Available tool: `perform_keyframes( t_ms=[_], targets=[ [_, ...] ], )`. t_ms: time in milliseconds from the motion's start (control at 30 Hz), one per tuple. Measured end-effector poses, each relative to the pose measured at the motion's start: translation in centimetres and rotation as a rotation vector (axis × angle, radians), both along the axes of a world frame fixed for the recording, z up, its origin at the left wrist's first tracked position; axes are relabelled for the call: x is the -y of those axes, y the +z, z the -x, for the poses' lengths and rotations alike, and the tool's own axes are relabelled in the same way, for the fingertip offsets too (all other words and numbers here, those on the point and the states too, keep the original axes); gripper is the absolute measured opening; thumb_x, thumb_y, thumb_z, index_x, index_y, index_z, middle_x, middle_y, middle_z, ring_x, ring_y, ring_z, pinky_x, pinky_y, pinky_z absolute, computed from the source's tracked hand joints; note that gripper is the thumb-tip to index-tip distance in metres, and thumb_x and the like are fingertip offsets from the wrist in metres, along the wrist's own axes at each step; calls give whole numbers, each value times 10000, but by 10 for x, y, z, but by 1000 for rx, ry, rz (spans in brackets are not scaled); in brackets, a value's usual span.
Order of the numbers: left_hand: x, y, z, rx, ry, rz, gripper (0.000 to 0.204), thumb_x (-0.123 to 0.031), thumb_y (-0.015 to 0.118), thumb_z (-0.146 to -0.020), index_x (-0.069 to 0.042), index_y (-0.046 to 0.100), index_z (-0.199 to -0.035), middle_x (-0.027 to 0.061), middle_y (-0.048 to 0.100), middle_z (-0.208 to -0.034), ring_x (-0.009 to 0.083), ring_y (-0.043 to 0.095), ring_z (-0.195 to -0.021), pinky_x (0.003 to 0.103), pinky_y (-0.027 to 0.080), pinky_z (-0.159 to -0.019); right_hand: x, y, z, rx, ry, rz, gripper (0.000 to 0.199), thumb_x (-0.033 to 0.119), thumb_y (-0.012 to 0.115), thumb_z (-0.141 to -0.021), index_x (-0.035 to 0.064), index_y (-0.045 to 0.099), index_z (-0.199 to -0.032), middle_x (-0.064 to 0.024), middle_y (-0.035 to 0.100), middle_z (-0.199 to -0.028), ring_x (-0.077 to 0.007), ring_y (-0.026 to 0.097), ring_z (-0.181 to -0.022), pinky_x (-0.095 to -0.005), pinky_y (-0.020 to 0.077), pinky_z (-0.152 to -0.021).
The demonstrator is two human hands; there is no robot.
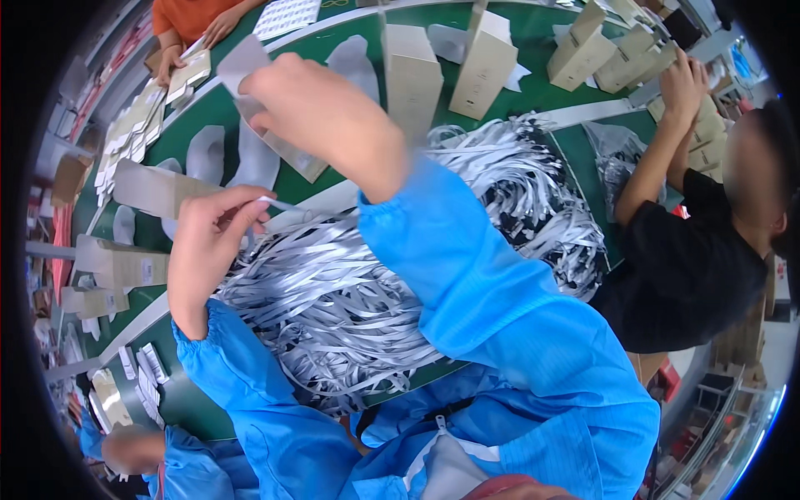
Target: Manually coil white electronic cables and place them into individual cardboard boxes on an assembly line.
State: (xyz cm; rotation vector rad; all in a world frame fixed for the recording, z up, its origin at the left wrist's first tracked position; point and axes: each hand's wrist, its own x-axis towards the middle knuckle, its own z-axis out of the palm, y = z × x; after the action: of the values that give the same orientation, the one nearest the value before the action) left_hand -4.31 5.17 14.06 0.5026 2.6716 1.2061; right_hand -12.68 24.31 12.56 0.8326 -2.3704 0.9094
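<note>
Green covers the long desk (542, 33), which is crossed by pale dividing strips and crowded with packing goods. A thin white strip (279, 204) is pinched between thumb and fingertips of the left hand (204, 250), its grip narrow and closed on one end, just above the near edge of a big heap of grey and white strips (350, 292) that is spread over the middle of the desk. A flat grey card sleeve (275, 125) is held up by the right hand (325, 112), the grip closed round its upper part, so that its lower end hangs tilted over the desk, above and to the right of the left hand. Both forearms are covered by bright blue sleeves (475, 283) gathered at the wrist. Beyond the heap, tall beige cartons (487, 62) are stood upright, and more of them are lined along the far right edge. White moulded inserts (204, 154) are laid flat on the green to the left, near a beige carton lying on its side (158, 187). Stacks of small white cards (125, 133) are seen at the far left. At the right, a person in a black shirt (683, 267) is seated with hands raised to the cartons; at the top left, hands of a person in an orange top (187, 12) are rested on the desk.
</note>
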Motion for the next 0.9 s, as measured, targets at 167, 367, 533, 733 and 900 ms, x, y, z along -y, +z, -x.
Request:
perform_keyframes(
  t_ms=[167,367,533,733,900],
  targets=[
    [-1,16,-26,-171,169,-361,154,-43,621,-973,68,701,-1043,144,723,-839,172,695,-691,258,538,-670,10,36,-37,129,364,447,435,327,778,-857,-7,679,-1117,-182,719,-958,-307,711,-879,-379,560,-738],
    [10,33,-52,-594,375,-647,229,-105,535,-1034,83,649,-1099,178,716,-863,176,686,-645,244,537,-629,38,23,-54,445,1068,439,607,499,752,-872,-30,639,-1149,-128,726,-1015,-211,712,-861,-348,558,-722],
    [56,62,-65,-834,437,-851,330,-194,502,-1060,52,565,-1270,96,672,-891,94,553,-540,185,417,-491,53,32,-45,1029,1353,252,473,287,661,-992,-32,551,-1323,-124,701,-1105,-177,669,-1049,-296,537,-917],
    [127,69,-88,-782,520,-925,296,-203,538,-1041,54,617,-1165,94,674,-878,58,445,-465,153,261,-407,-1,58,-33,1082,1047,-165,347,288,544,-1055,-24,595,-1198,-106,692,-1092,-137,655,-1043,-256,519,-925],
    [81,60,-58,-298,193,-180,281,-173,643,-983,26,666,-1179,112,696,-1080,172,647,-952,309,518,-798,26,49,-48,201,855,623,469,409,514,-1051,-40,602,-1156,-105,683,-963,-178,605,-695,-301,533,-614]
  ],
)
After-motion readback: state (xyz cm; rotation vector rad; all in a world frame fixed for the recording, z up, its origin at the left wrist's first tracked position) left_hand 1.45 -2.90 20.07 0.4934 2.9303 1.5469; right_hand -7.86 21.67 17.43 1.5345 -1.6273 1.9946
